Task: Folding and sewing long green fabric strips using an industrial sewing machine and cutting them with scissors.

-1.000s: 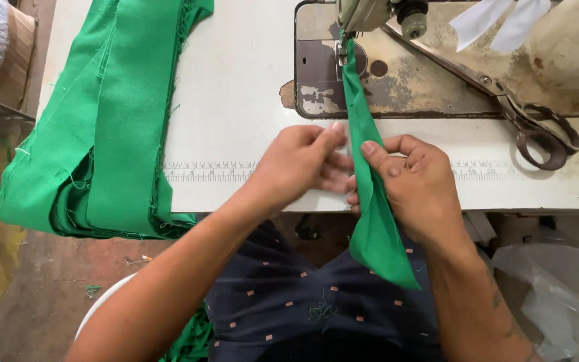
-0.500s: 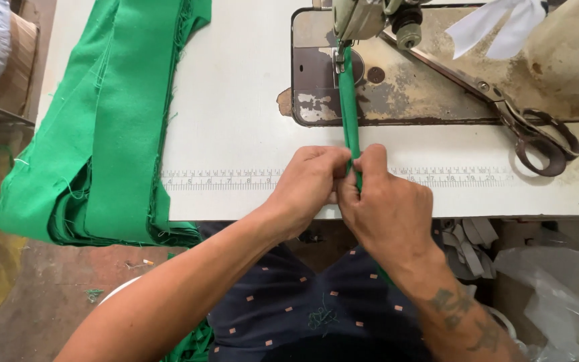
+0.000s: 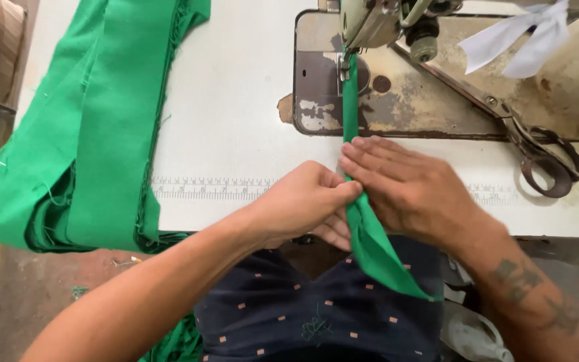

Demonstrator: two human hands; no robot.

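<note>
Since the earlier frame, right hand (image 3: pixel 413 191) flattens open beside green strip (image 3: pixel 351 110); left hand (image 3: pixel 306 204) pinches strip at table's (image 3: pixel 236 127) front edge.

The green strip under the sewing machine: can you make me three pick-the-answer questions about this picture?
1. Where are the scissors?
A. right of the hands
B. on the green pile
C. on the floor

2. What colour is the strip?
A. red
B. green
C. blue

3. What is the left hand doing?
A. resting open
B. pinching the strip
C. holding scissors

Answers: 1 A, they lie on the table at the right. 2 B, same green as the folded pile. 3 B, its fingers close on the strip while the right hand lies flat on it.
</note>
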